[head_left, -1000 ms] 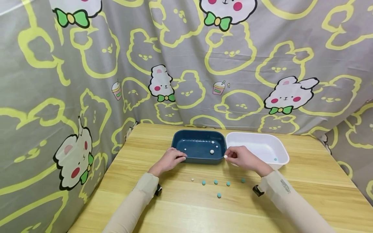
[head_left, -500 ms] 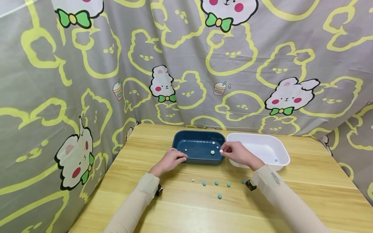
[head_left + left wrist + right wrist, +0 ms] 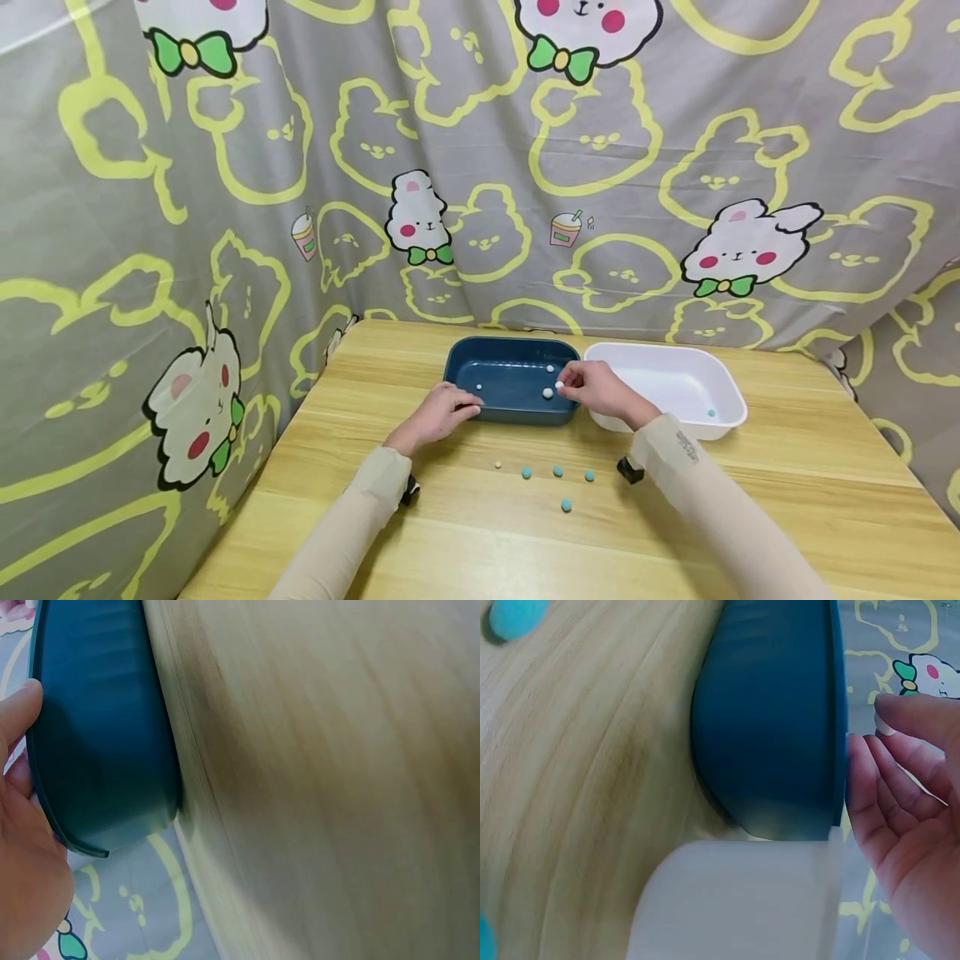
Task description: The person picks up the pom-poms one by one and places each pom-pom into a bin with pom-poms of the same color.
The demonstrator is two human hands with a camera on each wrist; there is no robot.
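Observation:
My right hand (image 3: 596, 388) pinches a small white ball (image 3: 885, 725) between thumb and fingertips, over the right end of a dark blue tray (image 3: 512, 415). Inside that tray lie a larger white ball (image 3: 547, 393), a small one (image 3: 550, 368) near the back right and another (image 3: 479, 387) at the left. My left hand (image 3: 441, 412) holds the tray's near left rim, its thumb (image 3: 26, 705) at the edge in the left wrist view. A white tray (image 3: 731, 423) stands right of the blue one, with one turquoise ball (image 3: 711, 413) in it.
In front of the trays, several turquoise pom-poms (image 3: 558, 472) and a tiny pale ball (image 3: 497, 465) lie on the wooden table (image 3: 480, 550). A patterned grey curtain (image 3: 480, 283) hangs behind the table and along its left side.
My right hand has moved left with the white ball, from the gap between the trays to over the blue tray. My left hand has stayed at the rim.

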